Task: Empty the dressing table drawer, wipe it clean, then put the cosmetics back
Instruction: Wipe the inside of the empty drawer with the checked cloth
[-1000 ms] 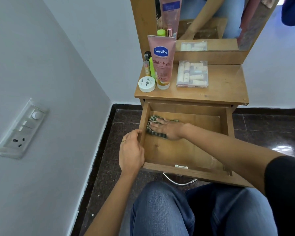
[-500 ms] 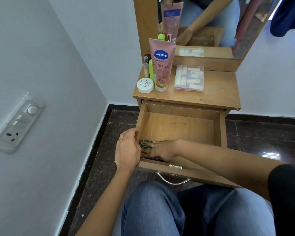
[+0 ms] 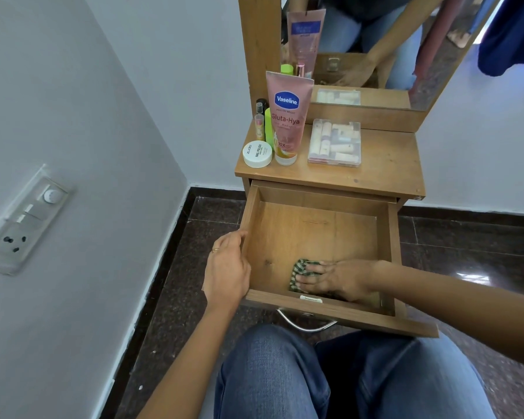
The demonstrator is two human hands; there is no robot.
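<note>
Mostly hidden beneath my flat right hand (image 3: 338, 278), a green checked cloth (image 3: 299, 267) lies by the front edge of the wooden drawer (image 3: 321, 195); my left hand (image 3: 227, 269) clasps its left wall.

The head-worn wide-angle view looks forward and steeply down from above the seated person's knees (image 3: 273, 373), which fill the bottom edge. It faces the dressing table (image 3: 387, 164) close up, with the open drawer (image 3: 315, 237) at centre, the mirror (image 3: 375, 40) cropped at the top, and a side wall (image 3: 73, 116) on the left.
</note>
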